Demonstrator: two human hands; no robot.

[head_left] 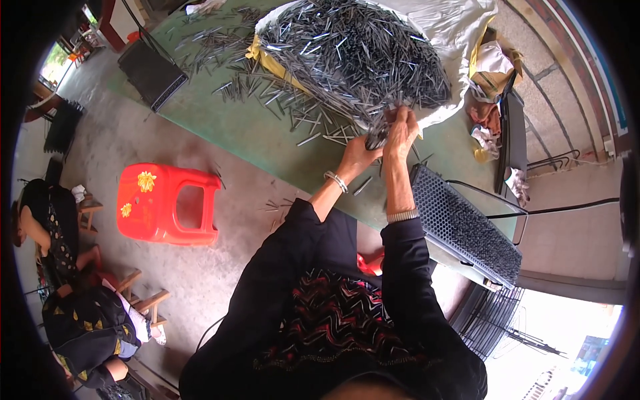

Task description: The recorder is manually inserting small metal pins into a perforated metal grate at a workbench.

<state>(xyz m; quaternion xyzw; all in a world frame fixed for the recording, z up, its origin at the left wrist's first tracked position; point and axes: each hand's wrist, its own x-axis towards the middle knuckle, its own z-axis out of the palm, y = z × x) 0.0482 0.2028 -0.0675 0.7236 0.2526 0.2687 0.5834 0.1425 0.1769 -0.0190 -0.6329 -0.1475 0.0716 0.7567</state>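
A heap of slim dark grey rods (360,53) fills an opened white sack (453,110) with yellow edging at the far side of the green table (267,143). Both my hands meet at the near edge of this heap. My left hand (361,157) is wrapped round a bundle of the rods (377,133). Pressed against the bundle's right side, my right hand (401,132) has its fingers closed on rods too; its fingertips are partly hidden. Right of my right forearm lies a black tray (463,223) with honeycomb holes, many filled with upright dark pieces.
Loose rods are strewn over the table's far left, beside a black rack (152,75). Crumpled cloths (487,127) lie at the right end. On the floor stands a red plastic stool (163,203). People (90,327) sit at the lower left. Wire racks (490,320) are at the lower right.
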